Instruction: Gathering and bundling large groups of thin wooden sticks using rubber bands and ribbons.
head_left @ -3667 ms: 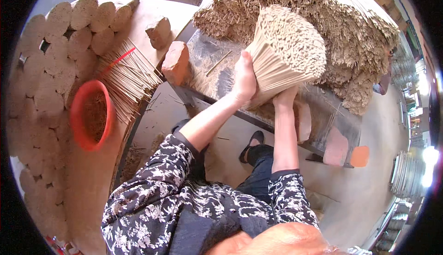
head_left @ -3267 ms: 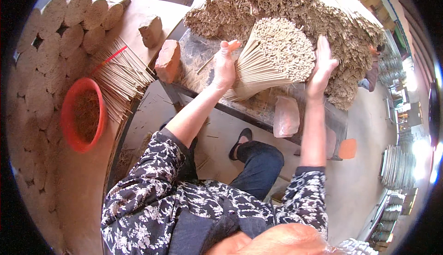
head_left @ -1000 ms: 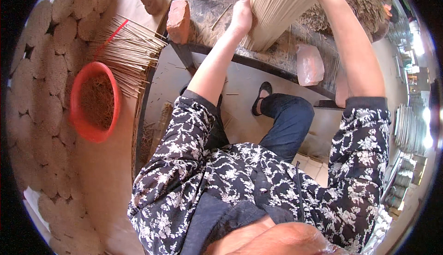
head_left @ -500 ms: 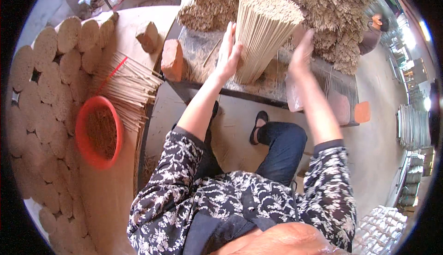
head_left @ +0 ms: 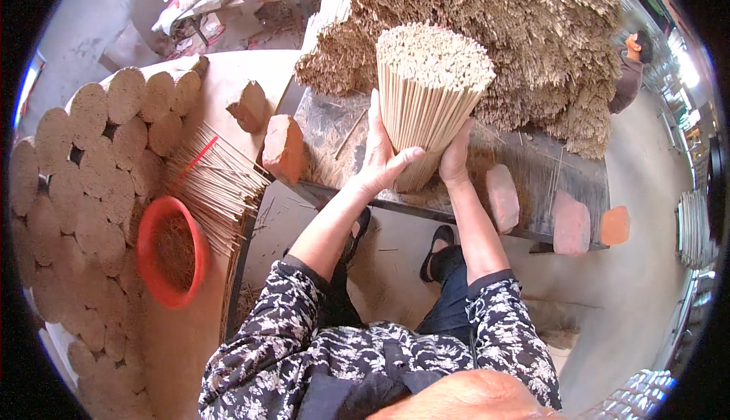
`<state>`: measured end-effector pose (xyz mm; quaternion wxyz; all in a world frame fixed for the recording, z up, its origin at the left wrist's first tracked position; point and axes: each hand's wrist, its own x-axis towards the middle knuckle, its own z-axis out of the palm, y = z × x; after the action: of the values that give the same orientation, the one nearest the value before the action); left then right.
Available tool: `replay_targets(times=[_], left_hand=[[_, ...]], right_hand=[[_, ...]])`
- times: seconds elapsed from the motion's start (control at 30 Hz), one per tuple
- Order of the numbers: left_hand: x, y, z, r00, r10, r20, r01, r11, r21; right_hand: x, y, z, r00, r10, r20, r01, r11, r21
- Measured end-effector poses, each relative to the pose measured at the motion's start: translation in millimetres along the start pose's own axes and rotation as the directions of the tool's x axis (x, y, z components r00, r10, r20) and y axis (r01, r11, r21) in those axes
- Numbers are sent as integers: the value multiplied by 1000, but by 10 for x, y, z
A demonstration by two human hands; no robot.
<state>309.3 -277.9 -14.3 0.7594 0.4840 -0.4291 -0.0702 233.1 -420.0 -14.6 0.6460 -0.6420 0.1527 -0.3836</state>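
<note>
A thick bundle of thin pale sticks [head_left: 426,97] stands nearly upright on the dark worktable [head_left: 327,127], its cut ends fanned out at the top. My left hand [head_left: 382,154] wraps its left side, thumb across the front. From the right, my right hand [head_left: 456,154] presses against the bundle's lower part, its fingers partly hidden behind the sticks. Just behind stands a large heap of brownish sticks [head_left: 525,55], stacked with their ends toward me.
Reddish bricks [head_left: 283,148] sit along the table's front edge. At left, a red plastic bowl [head_left: 144,256] holds brown bits beside loose sticks [head_left: 220,184] and a red strip. Round bundles [head_left: 91,169] are piled at far left. Another person [head_left: 630,74] is at far right.
My right hand, apart from the bundle and blurred before, has closed in on its right side. The view has shifted, so the bundle and table appear lower.
</note>
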Motion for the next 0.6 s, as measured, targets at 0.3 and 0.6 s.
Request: replay_targets(times=[0.3,0.6], left_hand=[[-175,702,-27,926,-370,-73,313,863,-397],[-569,-74,-309,567,-824,0,793,546,-271]], right_hand=[[-645,-718,91,956,137,259,-131,991,-38],[-741,8,-334,829,559,7,-455,682,-573]])
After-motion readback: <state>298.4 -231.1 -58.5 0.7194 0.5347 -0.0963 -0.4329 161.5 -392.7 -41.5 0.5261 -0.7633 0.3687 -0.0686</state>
